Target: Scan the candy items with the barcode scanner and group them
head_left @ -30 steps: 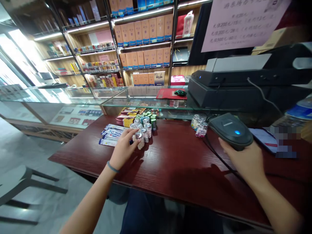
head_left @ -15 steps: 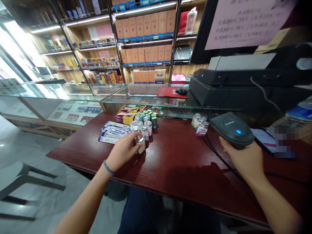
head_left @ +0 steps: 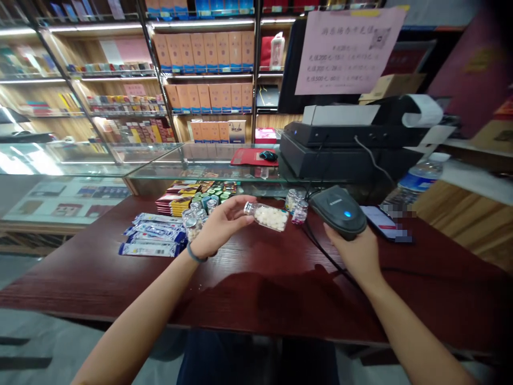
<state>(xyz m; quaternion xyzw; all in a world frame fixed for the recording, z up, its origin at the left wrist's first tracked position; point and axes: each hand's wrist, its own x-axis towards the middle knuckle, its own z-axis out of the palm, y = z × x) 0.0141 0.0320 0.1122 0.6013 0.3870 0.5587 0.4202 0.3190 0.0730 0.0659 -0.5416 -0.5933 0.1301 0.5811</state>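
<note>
My left hand (head_left: 224,224) pinches a small clear jar (head_left: 270,216) of white candies by its silvery cap, above the table. The jar lies on its side in the air, its base toward the right. My right hand (head_left: 356,254) is wrapped round the handle of a black barcode scanner (head_left: 339,211) with a blue light lit on top. Several similar jars (head_left: 194,222) stand behind my left wrist, partly covered by it. Between the held jar and the scanner, a smaller group of jars (head_left: 298,211) with coloured contents stands on the table.
Blue-and-white packets (head_left: 154,235) and stacked boxes (head_left: 176,198) lie at the left of the dark red table (head_left: 256,299). A phone (head_left: 382,222) and a water bottle (head_left: 420,174) are at the right. Behind stands a glass counter (head_left: 200,167); the scanner's cable (head_left: 326,256) crosses the table.
My left hand has lifted the jar from beside the left group and brought it right, turned onto its side. The scanner stays in my right hand. The view has swung right.
</note>
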